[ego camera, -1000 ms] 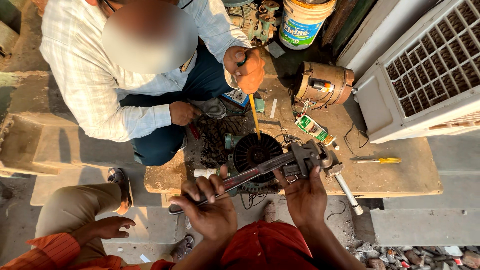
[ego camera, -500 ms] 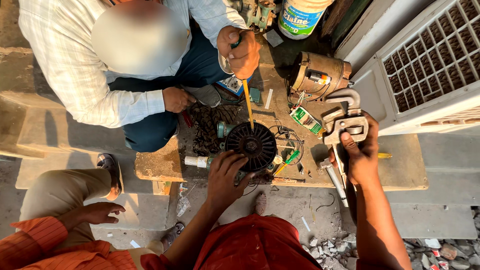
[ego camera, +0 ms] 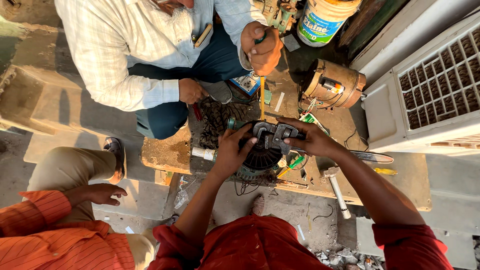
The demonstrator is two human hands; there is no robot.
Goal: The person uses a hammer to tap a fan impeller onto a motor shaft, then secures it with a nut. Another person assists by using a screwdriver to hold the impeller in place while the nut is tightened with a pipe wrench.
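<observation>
The black finned motor (ego camera: 262, 152) sits on the low wooden bench (ego camera: 400, 185) — cast metal, likely heavy and rigid, best gripped by its ribbed rim. A pipe wrench (ego camera: 272, 135) lies across its top, steel and probably greasy; its long handle gives leverage. The left hand (ego camera: 234, 150) clasps the motor's edge. The right hand (ego camera: 310, 140) closes over the wrench head. Opposite, a seated person's hand (ego camera: 261, 47) presses a yellow-shafted screwdriver (ego camera: 262, 97) down beside the motor.

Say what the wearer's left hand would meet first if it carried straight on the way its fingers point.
The left hand points right and slightly up, so it would probably first meet the pipe wrench head lying on the round black motor; depth is hard to judge.
</observation>
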